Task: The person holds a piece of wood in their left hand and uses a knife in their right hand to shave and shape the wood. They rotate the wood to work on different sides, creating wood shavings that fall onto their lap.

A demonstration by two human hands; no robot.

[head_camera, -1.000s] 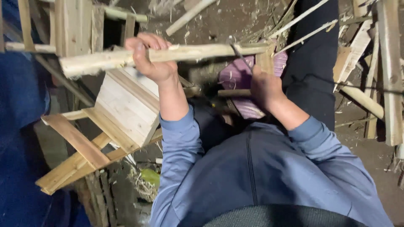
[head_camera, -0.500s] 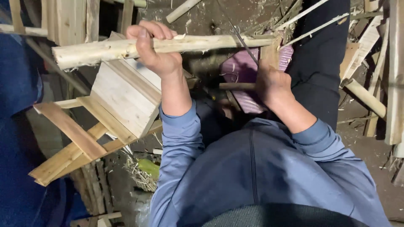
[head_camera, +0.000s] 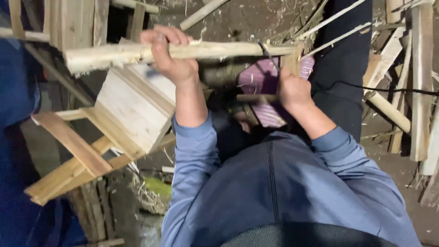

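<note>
The left hand (head_camera: 171, 61) is wrapped tight around a pale peeled pole (head_camera: 183, 51), the right hand (head_camera: 292, 89) clenched on a tool handle (head_camera: 256, 97) just under the pole's far end — a slip there could nick fingers.

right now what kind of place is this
Most likely a rough woodworking shed. The left hand holds a peeled wooden pole, a plank-built frame stands beside it, and offcuts and shavings litter the dirt floor.
</note>
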